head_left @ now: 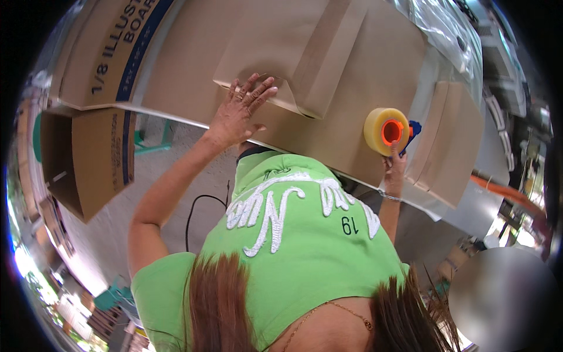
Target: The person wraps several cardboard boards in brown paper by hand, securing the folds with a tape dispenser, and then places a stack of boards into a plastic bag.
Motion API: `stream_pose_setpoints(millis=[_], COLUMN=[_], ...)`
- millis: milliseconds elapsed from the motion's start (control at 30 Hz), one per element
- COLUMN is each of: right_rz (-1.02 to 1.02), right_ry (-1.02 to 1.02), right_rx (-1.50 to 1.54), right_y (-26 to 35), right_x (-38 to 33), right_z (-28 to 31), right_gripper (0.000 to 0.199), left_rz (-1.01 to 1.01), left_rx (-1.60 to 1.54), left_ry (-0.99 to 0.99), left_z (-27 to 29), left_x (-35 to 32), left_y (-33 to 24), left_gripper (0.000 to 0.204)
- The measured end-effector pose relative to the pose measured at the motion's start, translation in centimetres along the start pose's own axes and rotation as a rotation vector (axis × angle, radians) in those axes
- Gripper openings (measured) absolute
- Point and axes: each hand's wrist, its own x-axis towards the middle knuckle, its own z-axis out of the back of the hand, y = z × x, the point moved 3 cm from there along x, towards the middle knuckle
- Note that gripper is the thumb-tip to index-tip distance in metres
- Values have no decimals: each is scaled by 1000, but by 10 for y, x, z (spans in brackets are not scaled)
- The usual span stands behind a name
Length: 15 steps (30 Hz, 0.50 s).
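At the right of the frame, your right hand [395, 167] grips the tape dispenser [388, 130] on the flat cardboard box [193, 76]; above centre, your left hand [241, 105], fingers spread, presses the flap [275, 53] down. Sealing looks underway: next, draw tape along the seam.

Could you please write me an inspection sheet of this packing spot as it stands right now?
Surface: large flat cardboard box fills the work area; its top flaps lie closed with a strip of brown tape along the seam.
Job's things: tape dispenser with a yellowish roll and orange core, standing at the box's near edge.
Clutter: open empty carton on its side at the left; clear plastic film at the upper right.
Hands: left hand flat on the flap, fingers spread; right hand grips the tape dispenser.
Cables: one thin black cable looping on the floor.
Surroundings: grey concrete floor; green frame under the box.
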Motion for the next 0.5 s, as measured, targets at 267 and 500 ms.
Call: stream_pose_setpoints(millis=[267, 500], right_rz=[189, 34], right_ry=[-148, 54], right_rx=[150, 295], right_y=[-28, 52], right_x=[49, 18], right_z=[-13, -35], right_gripper=[56, 51], left_rz=[140, 171], left_rx=[0, 35], left_ry=[-43, -6], left_z=[-6, -7], left_x=[0, -2], left_y=[-9, -5], left_gripper=[96, 93])
